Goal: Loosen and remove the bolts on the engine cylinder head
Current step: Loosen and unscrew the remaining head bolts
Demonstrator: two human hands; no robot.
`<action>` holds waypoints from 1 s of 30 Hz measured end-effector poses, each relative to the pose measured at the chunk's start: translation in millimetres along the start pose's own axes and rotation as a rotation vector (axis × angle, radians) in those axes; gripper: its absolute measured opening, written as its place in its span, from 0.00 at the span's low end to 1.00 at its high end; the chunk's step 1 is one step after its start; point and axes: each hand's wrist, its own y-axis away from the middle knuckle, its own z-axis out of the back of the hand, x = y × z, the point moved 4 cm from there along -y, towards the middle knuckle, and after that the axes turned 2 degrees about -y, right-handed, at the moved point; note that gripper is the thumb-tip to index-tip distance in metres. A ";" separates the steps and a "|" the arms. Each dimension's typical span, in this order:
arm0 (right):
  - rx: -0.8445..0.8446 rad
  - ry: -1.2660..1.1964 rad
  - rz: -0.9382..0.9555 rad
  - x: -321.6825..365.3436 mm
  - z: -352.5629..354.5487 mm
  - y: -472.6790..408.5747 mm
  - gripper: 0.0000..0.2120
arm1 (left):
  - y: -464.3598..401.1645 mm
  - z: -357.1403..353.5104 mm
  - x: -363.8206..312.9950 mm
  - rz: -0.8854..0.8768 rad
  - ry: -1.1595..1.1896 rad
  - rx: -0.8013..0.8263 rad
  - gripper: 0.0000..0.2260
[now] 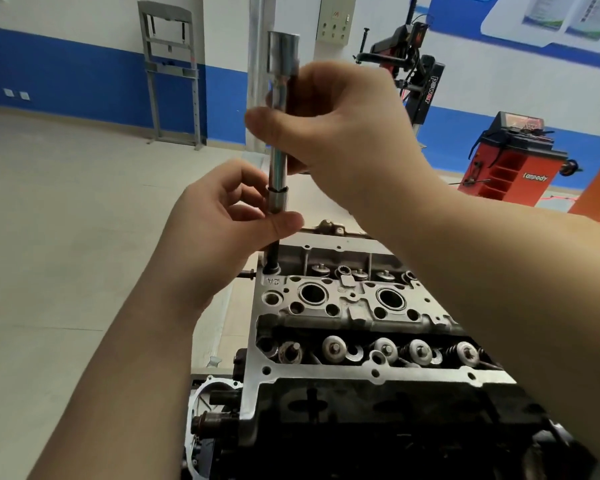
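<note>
The aluminium cylinder head (329, 306) sits atop a dark engine block, low in the centre. A long chrome socket extension (280, 98) stands upright over the head's far left corner. Its lower socket (277, 200) joins a dark bolt shank (273, 254) that rises out of a hole there. My right hand (343, 123) grips the extension's upper part. My left hand (222, 223) pinches the socket at the lower end with thumb and fingers. Along the head's near edge lie valve springs (420, 351) with retainers.
A pale tiled floor spreads to the left. A grey metal stand (172, 74) leans against the blue and white wall. A red wheel balancer (513, 161) and a black tyre machine (413, 64) stand at the back right. A steel pillar (258, 15) rises behind the tool.
</note>
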 end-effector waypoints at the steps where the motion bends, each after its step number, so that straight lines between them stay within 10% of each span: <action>1: -0.011 -0.006 0.015 0.0 2.1 -0.3 0.12 | 0.5 -1.0 0.2 0.008 0.026 0.045 0.14; 8: 0.205 -0.455 -0.183 -3.2 6.1 -3.6 0.25 | 6.6 -2.7 -4.8 0.069 0.127 0.133 0.12; 13: 0.051 -0.117 -0.091 -0.2 6.8 0.2 0.11 | 4.9 -7.0 -6.9 0.034 0.055 -0.035 0.16; 30: 0.044 -0.036 -0.013 -0.3 7.5 4.1 0.08 | 2.4 -5.1 -8.5 0.044 0.030 0.012 0.18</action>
